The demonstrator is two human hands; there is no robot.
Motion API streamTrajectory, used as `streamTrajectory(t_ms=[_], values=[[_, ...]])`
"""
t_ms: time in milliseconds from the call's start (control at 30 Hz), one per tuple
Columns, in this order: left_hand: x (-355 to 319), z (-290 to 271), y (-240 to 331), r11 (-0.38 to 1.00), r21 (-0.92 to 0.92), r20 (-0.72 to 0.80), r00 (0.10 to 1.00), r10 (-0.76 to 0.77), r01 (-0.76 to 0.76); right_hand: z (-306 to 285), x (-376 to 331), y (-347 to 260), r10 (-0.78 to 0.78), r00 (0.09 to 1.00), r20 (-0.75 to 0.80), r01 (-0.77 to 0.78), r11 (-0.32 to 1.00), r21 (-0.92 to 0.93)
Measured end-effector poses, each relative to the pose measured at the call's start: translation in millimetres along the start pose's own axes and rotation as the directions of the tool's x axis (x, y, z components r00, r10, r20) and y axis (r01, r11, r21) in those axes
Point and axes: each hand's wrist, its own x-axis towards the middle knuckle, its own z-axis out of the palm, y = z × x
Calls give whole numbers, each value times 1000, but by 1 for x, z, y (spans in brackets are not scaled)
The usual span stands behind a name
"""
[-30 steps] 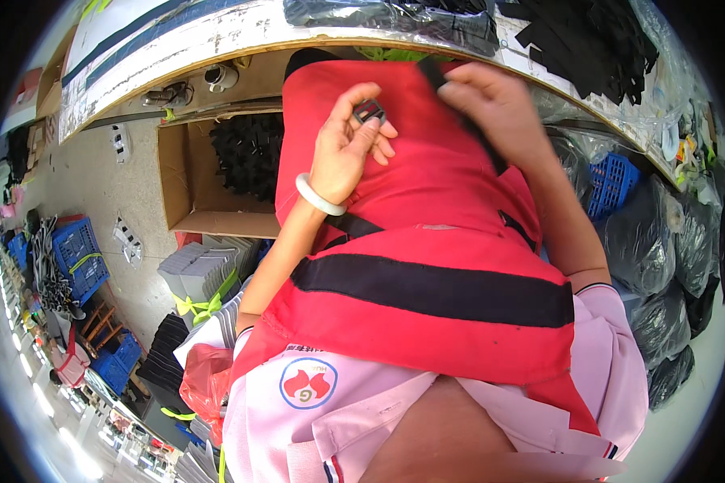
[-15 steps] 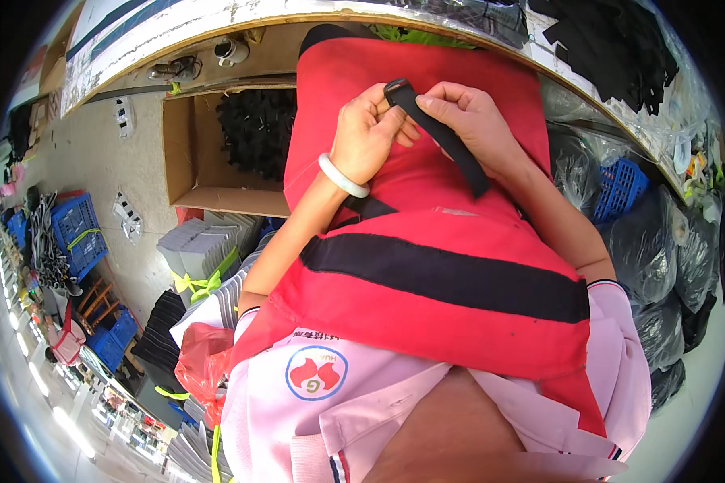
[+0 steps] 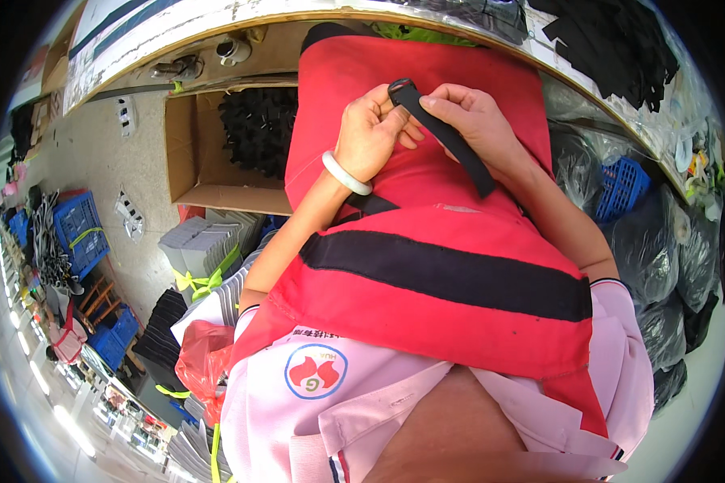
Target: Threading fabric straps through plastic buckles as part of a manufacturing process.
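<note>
Near a white, wood-edged desk (image 3: 165, 47), our left hand (image 3: 368, 135) pinches a small dark rectangular buckle (image 3: 399, 85); our right hand (image 3: 477, 122) grips a flat black webbing strap (image 3: 457, 146), seemingly threaded through, its tail loose over our red cloth apron (image 3: 435, 266).

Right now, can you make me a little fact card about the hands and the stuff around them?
Left hand: pinching a dark buckle
Right hand: gripping a black strap
Strap: upper end at the buckle, other end loose
Left wrist: white bangle
Lap: red apron
Left side: cardboard box, black pieces inside
Right side: blue basket, dark plastic bags
</note>
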Motion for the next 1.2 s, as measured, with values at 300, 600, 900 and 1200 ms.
streamTrajectory(t_ms=[300, 600, 900, 1200], values=[[-1, 2, 0, 996, 77, -34, 998, 44, -42, -1, 0, 3, 1, 1000, -15, -1, 1000, 6], [-1, 2, -4, 980, 160, -108, 985, 137, -119, 1, 6, 6, 60, 998, 18, -61, 997, 52], [0, 4, -10, 977, 142, -148, 973, 178, -157, 3, 10, 10, -43, 999, -1, 43, 992, 122], [0, -14, -19, 815, 501, 55, 951, 305, -291, -13, 24, 13, -22, 999, 40, 18, 996, 85]])
